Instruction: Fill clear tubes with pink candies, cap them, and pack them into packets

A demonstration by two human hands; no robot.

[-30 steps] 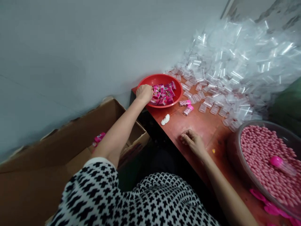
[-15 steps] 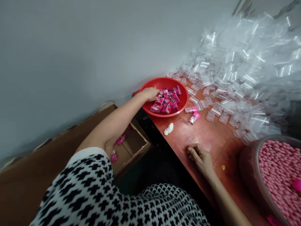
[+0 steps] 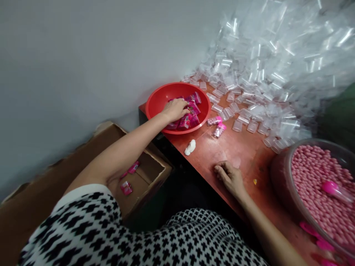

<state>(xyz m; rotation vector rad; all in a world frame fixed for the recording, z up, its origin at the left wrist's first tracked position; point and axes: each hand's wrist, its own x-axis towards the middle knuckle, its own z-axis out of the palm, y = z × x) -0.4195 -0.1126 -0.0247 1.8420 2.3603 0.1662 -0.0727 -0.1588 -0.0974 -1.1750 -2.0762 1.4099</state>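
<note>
My left hand reaches into a red bowl on the table's far corner. Its fingers are bent down around some of the shiny pink packets, and their tips are partly hidden. My right hand rests on the table, fingers curled in and thumb against them, nothing visible in it. Between the bowl and that hand lie a crumpled white lump and two small clear tubes with pink caps, filled with pink balls.
A cardboard box with a few pink packets stands below on the left. Clear empty tubes are heaped at the table's back. At right, a large tub holds pink balls and a pink-capped tube. A wall rises behind.
The view has shifted right. My left hand has moved further over the packets in the bowl, its fingers covering more of them. My right hand keeps its place on the table.
</note>
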